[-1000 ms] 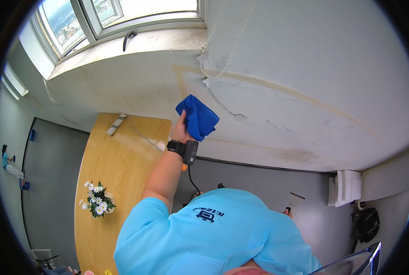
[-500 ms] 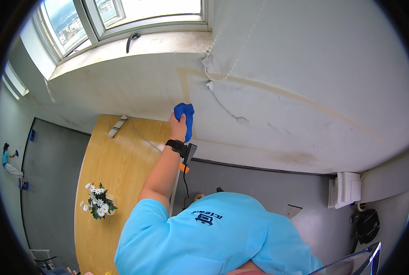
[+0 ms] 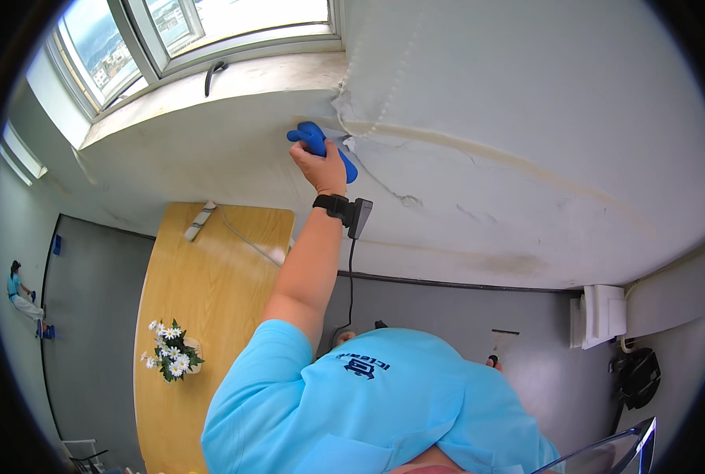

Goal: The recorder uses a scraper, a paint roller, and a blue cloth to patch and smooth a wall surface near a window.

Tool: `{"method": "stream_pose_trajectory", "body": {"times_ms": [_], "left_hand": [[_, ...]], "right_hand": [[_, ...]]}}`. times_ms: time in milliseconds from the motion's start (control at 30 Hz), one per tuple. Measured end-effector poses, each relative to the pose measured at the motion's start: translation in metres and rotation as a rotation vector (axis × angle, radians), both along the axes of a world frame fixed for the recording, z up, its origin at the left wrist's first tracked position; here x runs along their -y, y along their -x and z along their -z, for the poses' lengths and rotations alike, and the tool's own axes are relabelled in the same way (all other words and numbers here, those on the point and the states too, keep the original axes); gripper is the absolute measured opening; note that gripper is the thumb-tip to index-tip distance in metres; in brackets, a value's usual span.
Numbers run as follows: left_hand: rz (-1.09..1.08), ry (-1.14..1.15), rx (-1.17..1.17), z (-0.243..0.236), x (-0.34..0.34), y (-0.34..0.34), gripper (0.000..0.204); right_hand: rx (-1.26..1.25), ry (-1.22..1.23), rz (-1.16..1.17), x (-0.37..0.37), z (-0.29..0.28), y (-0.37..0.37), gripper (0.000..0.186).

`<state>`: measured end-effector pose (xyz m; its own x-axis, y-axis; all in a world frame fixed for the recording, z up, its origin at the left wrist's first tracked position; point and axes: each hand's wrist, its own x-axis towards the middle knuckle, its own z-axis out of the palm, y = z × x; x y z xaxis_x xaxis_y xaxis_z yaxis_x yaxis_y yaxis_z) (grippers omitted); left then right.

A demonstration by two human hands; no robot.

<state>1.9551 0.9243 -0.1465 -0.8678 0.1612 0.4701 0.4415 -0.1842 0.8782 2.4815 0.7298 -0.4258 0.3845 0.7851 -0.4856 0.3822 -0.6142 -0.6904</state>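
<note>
I've got the left hand [image 3: 321,167] up at 11 o'clock, fingers closed around a bunched blue cloth [image 3: 313,137], and it looks to be right against the wall [image 3: 542,95]. Over at 4 o'clock the right hand [image 3: 500,366], mostly behind the light-blue shirt [image 3: 404,379], holds a black-handled scraper [image 3: 492,361]. How far along am I? A tan band [image 3: 463,148] runs from beside the cloth towards 3 o'clock, and a grey smudge [image 3: 512,263] sits at 3, so I judge plenty is left; what's finished, I can't tell.
</note>
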Motion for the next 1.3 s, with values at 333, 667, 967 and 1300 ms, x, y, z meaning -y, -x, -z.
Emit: {"method": "stream_pose_trajectory", "body": {"times_ms": [333,667,967,1300], "left_hand": [[0.279,-0.054,-0.018,0.013,-0.004,0.003,0.034],[0.084,0.113,-0.200,0.005,0.005,0.017,0.025],[0.233,0.104,-0.053,0.013,0.017,0.028,0.021],[0.305,0.194,-0.317,0.016,0.023,-0.014,0.018]], "right_hand": [[0.191,0.008,0.007,0.029,0.047,-0.040,0.024],[-0.036,0.010,0.109,0.011,0.005,-0.004,0.022],[-0.014,0.023,0.046,0.009,-0.009,0.005,0.021],[0.021,0.061,0.040,0.017,0.013,-0.008,0.022]]}}
